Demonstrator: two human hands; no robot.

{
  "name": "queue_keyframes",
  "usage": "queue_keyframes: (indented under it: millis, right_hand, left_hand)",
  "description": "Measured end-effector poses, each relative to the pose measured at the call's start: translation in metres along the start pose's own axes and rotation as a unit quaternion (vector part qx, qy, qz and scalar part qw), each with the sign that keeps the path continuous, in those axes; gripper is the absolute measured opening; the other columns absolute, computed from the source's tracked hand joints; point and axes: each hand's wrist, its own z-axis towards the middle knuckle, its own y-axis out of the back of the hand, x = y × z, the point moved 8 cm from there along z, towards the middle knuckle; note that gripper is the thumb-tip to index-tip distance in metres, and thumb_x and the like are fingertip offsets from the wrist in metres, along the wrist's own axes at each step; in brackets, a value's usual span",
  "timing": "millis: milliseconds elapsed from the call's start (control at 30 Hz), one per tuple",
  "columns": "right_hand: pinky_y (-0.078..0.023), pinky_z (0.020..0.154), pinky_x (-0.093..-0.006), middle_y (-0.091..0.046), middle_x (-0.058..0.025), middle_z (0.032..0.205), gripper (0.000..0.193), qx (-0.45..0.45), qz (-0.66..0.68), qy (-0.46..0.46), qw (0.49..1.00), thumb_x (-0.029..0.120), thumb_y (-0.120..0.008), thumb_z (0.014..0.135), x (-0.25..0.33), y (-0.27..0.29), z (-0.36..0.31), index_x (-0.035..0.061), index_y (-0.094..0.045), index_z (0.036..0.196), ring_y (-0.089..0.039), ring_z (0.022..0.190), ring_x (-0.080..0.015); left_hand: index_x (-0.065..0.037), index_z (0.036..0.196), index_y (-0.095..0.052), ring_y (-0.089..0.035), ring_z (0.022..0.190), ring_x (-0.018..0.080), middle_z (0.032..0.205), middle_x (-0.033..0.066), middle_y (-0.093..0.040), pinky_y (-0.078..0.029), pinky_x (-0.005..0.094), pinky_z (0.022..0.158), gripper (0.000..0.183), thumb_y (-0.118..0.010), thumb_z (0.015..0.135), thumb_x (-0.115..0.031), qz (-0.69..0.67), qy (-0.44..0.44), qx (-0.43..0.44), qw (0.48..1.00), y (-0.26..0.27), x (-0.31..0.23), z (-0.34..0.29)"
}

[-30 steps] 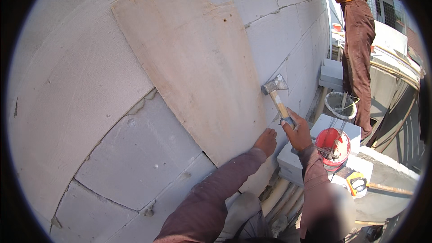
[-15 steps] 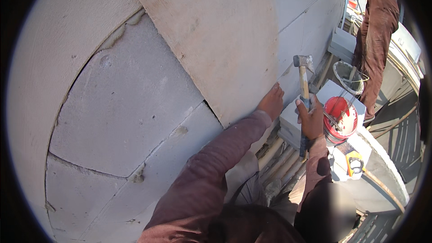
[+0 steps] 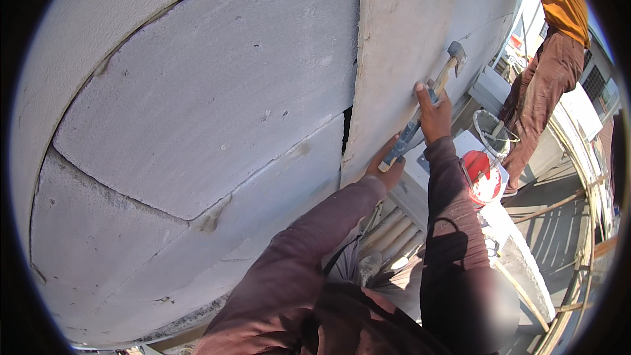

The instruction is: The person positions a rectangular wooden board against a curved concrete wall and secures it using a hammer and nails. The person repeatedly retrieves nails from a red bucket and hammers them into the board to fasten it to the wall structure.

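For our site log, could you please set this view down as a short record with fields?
Right hand: grips the hatchet, its head toward the picture's upper right
Left hand: near the lower end of the plywood sheet, by the hatchet's butt; contact with the hatchet unclear
Wall: pale masonry blocks, with the plywood sheet against them
Containers: red bucket, right of and below the right hand in the picture; grey bucket beyond it
Nearby: co-worker standing at the upper right
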Motion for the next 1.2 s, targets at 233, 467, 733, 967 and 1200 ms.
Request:
queue_keyframes:
  millis: [233,467,733,967,1200]
  right_hand:
    - [-0.050,0.081,-0.0313,-0.067,-0.0118,0.099,0.055,-0.037,-0.067,-0.001,0.997,0.043,-0.073,0.090,-0.015,0.023,-0.001,-0.0071,-0.062,0.111,-0.062,0.091,-0.0172]
    - [-0.050,0.080,-0.0310,-0.068,-0.0127,0.101,0.060,-0.030,-0.062,-0.007,0.998,0.045,-0.073,0.089,-0.021,0.026,0.006,-0.0076,-0.062,0.115,-0.062,0.091,-0.0176]
    - [-0.050,0.081,-0.0307,-0.068,-0.0107,0.101,0.056,-0.001,-0.064,-0.042,0.997,0.044,-0.072,0.090,-0.014,0.025,0.002,-0.0059,-0.063,0.115,-0.062,0.091,-0.0164]
    - [-0.050,0.079,-0.0301,-0.068,-0.0104,0.099,0.054,-0.022,-0.051,-0.025,0.998,0.042,-0.073,0.090,-0.022,0.029,0.002,-0.0058,-0.063,0.114,-0.061,0.089,-0.0154]
    - [-0.043,0.059,-0.0257,-0.061,-0.0032,0.084,0.057,-0.023,-0.067,-0.037,0.997,0.047,-0.072,0.089,-0.019,0.022,-0.005,-0.0040,-0.063,0.113,-0.053,0.068,-0.0092]
  left_hand:
    - [0.002,0.139,-0.037,-0.040,0.131,0.0335,0.138,0.0209,-0.041,-0.032,0.0451,0.111,0.066,-0.072,0.086,-0.014,-0.443,0.198,-0.010,0.874,0.088,-0.020,-0.109]
    - [0.005,0.140,-0.033,-0.041,0.128,0.0335,0.133,0.0237,-0.041,-0.030,0.0435,0.112,0.078,-0.078,0.080,-0.016,-0.358,0.267,-0.259,0.856,0.147,-0.008,-0.136]
    - [0.006,0.137,-0.037,-0.048,0.117,0.0305,0.125,0.0203,-0.048,-0.037,0.0423,0.104,0.073,-0.078,0.080,-0.014,-0.389,0.321,-0.252,0.826,0.137,0.004,-0.132]
    - [0.004,0.131,-0.046,-0.049,0.113,0.0307,0.120,0.0195,-0.050,-0.039,0.0413,0.100,0.060,-0.075,0.082,-0.012,-0.384,0.280,-0.253,0.843,0.145,0.007,-0.130]
    - [0.002,0.131,-0.049,-0.049,0.113,0.0312,0.119,0.0190,-0.051,-0.038,0.0411,0.101,0.051,-0.069,0.086,-0.008,-0.366,0.300,-0.263,0.841,0.139,0.013,-0.139]
